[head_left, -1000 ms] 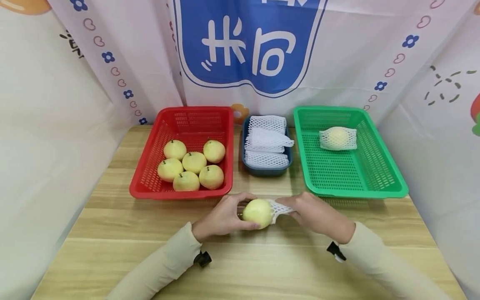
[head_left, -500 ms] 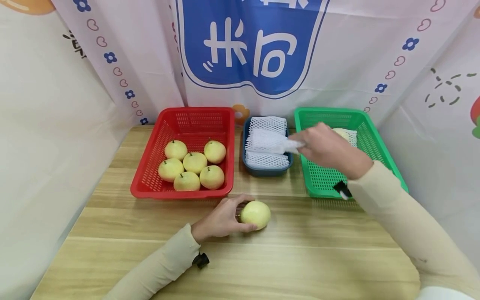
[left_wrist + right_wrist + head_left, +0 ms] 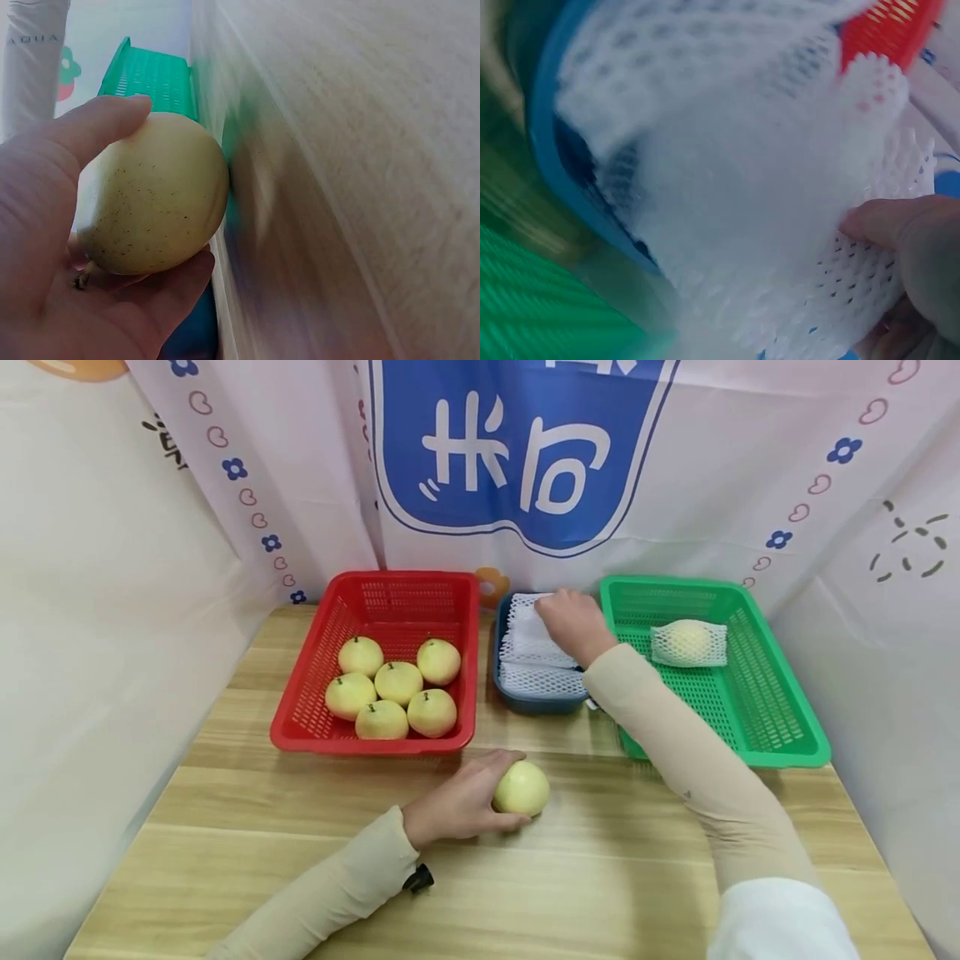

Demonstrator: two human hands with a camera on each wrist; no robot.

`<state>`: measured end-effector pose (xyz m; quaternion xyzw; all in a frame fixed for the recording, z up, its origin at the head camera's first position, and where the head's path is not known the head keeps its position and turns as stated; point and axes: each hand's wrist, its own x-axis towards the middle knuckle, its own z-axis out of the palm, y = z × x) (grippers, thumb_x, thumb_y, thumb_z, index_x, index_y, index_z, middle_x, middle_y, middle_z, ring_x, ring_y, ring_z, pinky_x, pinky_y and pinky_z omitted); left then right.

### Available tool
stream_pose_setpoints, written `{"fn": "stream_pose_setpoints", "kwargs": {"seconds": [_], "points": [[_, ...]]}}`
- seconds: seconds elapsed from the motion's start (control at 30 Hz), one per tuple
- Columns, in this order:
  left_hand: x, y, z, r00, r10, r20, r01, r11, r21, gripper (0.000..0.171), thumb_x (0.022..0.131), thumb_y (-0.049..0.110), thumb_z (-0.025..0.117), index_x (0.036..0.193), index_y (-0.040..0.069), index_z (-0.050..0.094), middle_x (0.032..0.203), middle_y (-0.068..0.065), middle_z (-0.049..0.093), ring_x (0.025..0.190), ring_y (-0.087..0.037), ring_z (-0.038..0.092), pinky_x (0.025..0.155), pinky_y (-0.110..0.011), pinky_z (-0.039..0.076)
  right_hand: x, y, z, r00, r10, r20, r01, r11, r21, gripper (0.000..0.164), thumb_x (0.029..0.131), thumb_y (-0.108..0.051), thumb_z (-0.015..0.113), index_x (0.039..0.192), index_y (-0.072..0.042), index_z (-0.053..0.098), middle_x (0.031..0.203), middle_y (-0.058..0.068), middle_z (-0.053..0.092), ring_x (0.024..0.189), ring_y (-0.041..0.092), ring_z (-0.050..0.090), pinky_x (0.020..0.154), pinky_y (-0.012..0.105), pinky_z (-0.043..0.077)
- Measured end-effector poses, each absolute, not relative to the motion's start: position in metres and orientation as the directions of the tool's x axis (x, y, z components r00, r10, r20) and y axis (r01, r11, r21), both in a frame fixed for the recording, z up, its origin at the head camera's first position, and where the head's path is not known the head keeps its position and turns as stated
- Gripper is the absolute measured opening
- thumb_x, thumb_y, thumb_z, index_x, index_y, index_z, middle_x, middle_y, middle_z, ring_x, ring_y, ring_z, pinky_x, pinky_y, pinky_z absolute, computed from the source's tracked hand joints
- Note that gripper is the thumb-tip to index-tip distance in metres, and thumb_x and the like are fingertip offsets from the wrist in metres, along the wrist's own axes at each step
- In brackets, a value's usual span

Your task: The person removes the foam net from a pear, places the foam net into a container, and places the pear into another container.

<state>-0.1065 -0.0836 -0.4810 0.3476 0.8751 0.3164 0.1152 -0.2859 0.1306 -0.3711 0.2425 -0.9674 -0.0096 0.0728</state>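
Observation:
My left hand (image 3: 468, 797) grips a pale yellow pear (image 3: 522, 788) on the table, between the red and green baskets. In the left wrist view its thumb lies over the pear (image 3: 161, 195) and its fingers under it, beside the stem. My right hand (image 3: 573, 622) is over the small blue tub (image 3: 540, 703) of white foam net sleeves (image 3: 540, 679). In the right wrist view, thumb and fingers pinch a foam net sleeve (image 3: 855, 281). The sleeves there are blurred, and the right fingertips are hidden in the head view.
Several bare pears (image 3: 397, 683) lie in the red basket (image 3: 281, 739) at the left. The green basket (image 3: 787, 752) at the right holds one pear in a foam net (image 3: 688, 643). My right forearm crosses its near left corner. A printed cloth (image 3: 322, 460) hangs behind.
The foam net came off the pear in my left hand as my right hand drew away, moving up to the blue tub and to its far side. The left hand keeps its grip.

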Motion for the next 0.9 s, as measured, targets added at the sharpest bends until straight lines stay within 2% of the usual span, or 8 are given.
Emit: {"fn": "stream_pose_setpoints", "kwargs": {"seconds": [0.1,0.17,0.27,0.33,0.43,0.63,0.73,0.9], "points": [[-0.106,-0.083,-0.482,-0.726,0.687,0.016,0.538,0.555,0.634,0.082,0.09,0.04,0.084,0.151,0.001,0.048,0.145,-0.014,0.061,0.13,-0.026,0.062,0.108,-0.044,0.055,-0.288,0.122,-0.391,-0.897,-0.441,-0.036,-0.442,0.897,0.006,0.021,0.106,-0.008,0.055,0.11,0.004,0.071,0.108,0.025,0.075,0.1,0.042,0.073,0.088,0.054,0.061],[-0.107,-0.083,-0.482,-0.726,0.688,0.008,0.534,0.557,0.636,0.082,0.09,0.041,0.084,0.151,0.001,0.047,0.145,-0.014,0.061,0.13,-0.026,0.062,0.108,-0.044,0.055,-0.286,0.118,-0.399,-0.892,-0.385,-0.236,-0.377,0.923,-0.083,0.041,0.11,-0.029,0.053,0.128,0.005,0.066,0.132,0.025,0.069,0.124,0.04,0.067,0.106,0.054,0.054],[-0.109,-0.083,-0.482,-0.73,0.684,-0.006,0.519,0.56,0.646,0.083,0.09,0.042,0.083,0.152,0.001,0.047,0.146,-0.013,0.06,0.129,-0.023,0.062,0.108,-0.042,0.055,-0.279,0.111,-0.408,-0.838,-0.261,-0.479,-0.211,0.965,-0.156,0.084,0.108,-0.061,0.04,0.16,0.004,0.034,0.169,0.023,0.034,0.158,0.037,0.035,0.128,0.055,0.032],[-0.111,-0.084,-0.483,-0.733,0.68,-0.012,0.511,0.562,0.651,0.083,0.09,0.043,0.083,0.152,0.001,0.047,0.146,-0.013,0.06,0.128,-0.022,0.062,0.108,-0.04,0.055,-0.275,0.108,-0.412,-0.806,-0.197,-0.558,-0.128,0.979,-0.162,0.099,0.104,-0.072,0.035,0.168,-0.001,0.012,0.178,0.018,0.007,0.166,0.034,0.01,0.132,0.057,0.018],[-0.112,-0.086,-0.482,-0.732,0.681,-0.004,0.515,0.557,0.651,0.083,0.09,0.042,0.084,0.151,0.0,0.047,0.145,-0.013,0.061,0.127,-0.022,0.062,0.107,-0.041,0.056,-0.272,0.105,-0.416,-0.791,-0.176,-0.586,-0.096,0.982,-0.165,0.103,0.103,-0.075,0.032,0.169,-0.003,-0.002,0.179,0.015,-0.007,0.167,0.031,-0.004,0.134,0.057,0.011],[-0.112,-0.087,-0.479,-0.731,0.683,-0.014,0.515,0.564,0.646,0.083,0.091,0.043,0.083,0.152,0.002,0.047,0.145,-0.012,0.06,0.127,-0.021,0.061,0.106,-0.041,0.056,-0.284,0.119,-0.402,-0.747,-0.304,-0.592,-0.13,0.939,-0.318,0.095,0.105,-0.073,0.018,0.169,-0.005,-0.002,0.179,0.014,-0.008,0.167,0.031,-0.009,0.134,0.055,0.001],[-0.111,-0.087,-0.48,-0.729,0.684,-0.009,0.518,0.561,0.646,0.082,0.09,0.043,0.083,0.152,0.002,0.047,0.145,-0.012,0.06,0.127,-0.021,0.061,0.106,-0.041,0.055,-0.285,0.136,-0.384,-0.772,-0.379,-0.51,-0.171,0.897,-0.409,0.094,0.105,-0.073,0.014,0.169,-0.006,0.0,0.179,0.013,-0.005,0.167,0.031,-0.006,0.135,0.053,0.002],[-0.109,-0.089,-0.482,-0.723,0.691,0.02,0.542,0.549,0.637,0.082,0.09,0.042,0.084,0.15,0.0,0.048,0.145,-0.013,0.06,0.13,-0.024,0.061,0.108,-0.043,0.055,-0.266,0.169,-0.348,-0.845,-0.397,-0.359,-0.229,0.875,-0.428,0.095,0.105,-0.074,0.017,0.169,-0.007,0.0,0.179,0.014,0.0,0.166,0.036,0.002,0.134,0.055,0.009]]}}
